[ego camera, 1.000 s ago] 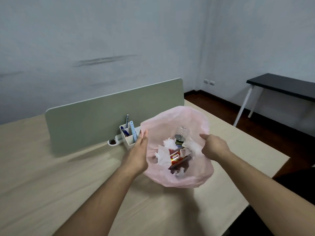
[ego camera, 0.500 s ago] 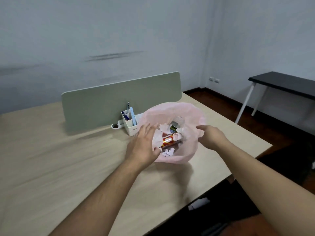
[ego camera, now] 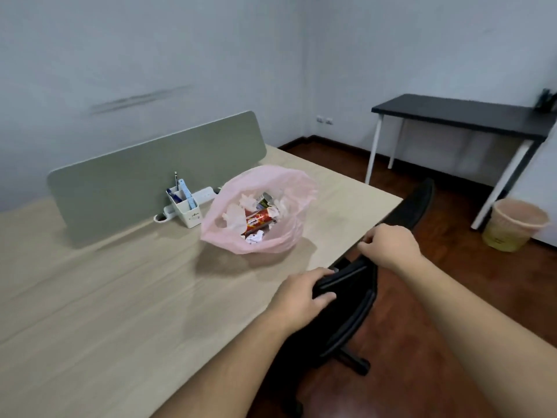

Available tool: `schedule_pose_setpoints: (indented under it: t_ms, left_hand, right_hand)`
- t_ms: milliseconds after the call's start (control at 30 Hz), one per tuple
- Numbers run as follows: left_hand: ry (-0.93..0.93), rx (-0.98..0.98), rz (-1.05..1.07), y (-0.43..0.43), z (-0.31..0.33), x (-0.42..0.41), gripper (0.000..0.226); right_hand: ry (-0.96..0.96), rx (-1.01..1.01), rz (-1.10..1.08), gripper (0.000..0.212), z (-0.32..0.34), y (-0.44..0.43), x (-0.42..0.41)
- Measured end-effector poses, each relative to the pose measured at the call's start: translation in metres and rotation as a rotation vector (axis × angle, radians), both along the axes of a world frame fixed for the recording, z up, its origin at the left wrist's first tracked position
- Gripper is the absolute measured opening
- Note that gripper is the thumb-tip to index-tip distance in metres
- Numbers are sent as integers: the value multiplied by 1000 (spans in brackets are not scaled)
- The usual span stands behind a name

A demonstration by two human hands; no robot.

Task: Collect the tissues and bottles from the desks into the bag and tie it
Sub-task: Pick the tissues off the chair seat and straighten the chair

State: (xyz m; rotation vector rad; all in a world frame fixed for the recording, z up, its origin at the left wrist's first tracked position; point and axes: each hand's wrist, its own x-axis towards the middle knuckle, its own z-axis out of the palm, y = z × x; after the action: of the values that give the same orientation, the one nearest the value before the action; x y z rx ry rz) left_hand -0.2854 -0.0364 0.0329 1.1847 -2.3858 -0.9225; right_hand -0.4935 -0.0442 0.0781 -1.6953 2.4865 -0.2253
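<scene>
From the head view, your bag (ego camera: 288,174) sits on the desk (ego camera: 120,297), mouth wide open and slumped, just beside the pen holder (ego camera: 189,213) and well apart from both hands. Neither hand is on it: your left hand (ego camera: 303,294) has its fingers wrapped over the top of the chair (ego camera: 346,285), and your right hand (ego camera: 388,247) is curled on the same top edge, further right.

The bag looks like thin, soft plastic, light and floppy, likely to sag or spill if you lift it by one side. Take hold at the rim, gathering opposite edges together above the load before you tie.

Inside it lie crumpled tissues (ego camera: 238,215), a red wrapper (ego camera: 259,222) and what may be a bottle (ego camera: 265,198); it is too small to be sure. The pen holder has pens and a ruler in it. A pink bin (ego camera: 512,236) stands on the floor by the dark table (ego camera: 452,111); you cannot see its contents.
</scene>
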Motion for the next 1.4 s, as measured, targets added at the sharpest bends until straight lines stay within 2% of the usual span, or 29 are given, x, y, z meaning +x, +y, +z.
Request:
schedule_pose_setpoints:
  t_ms: [100,367,500,633,733,933,1033,1100,1200,1300,1400]
  left_hand:
    - [34,-80,53,1,-7,-6,36]
    - [68,-47,49,42,-10,-12,42]
    - [57,8,8,75,-5,-18,50]
    - [45,46,-59,116,-3,-33,51]
    - [36,70,-136,144,-3,-48,53]
    - [50,136,-213,178,-5,-77,61]
    - [45,180,-268,178,0,-81,65]
    - [27,214,-276,167,1,-74,67]
    - [15,227,-144,134,-9,-52,54]
    - [-113,151,-38,93,-29,-26,35]
    - [-270,130,-31,60,-60,-5,34]
  right_hand:
    - [2,-114,-6,32,-9,13,-1]
    - [-27,-125,23,43,-9,56,-9]
    - [-33,-126,23,36,-3,94,-21]
    - [-33,-156,36,39,-8,135,-41]
    - [-35,-187,32,27,-10,160,-60]
    - [-67,-62,39,20,-3,186,-89]
    - [-61,93,53,17,9,173,-85]
    - [-46,130,102,16,11,149,-72]
    - [-73,113,179,17,4,103,-39]
    - [-120,162,220,21,-23,54,-8]
    - [-167,304,181,15,-76,29,13]
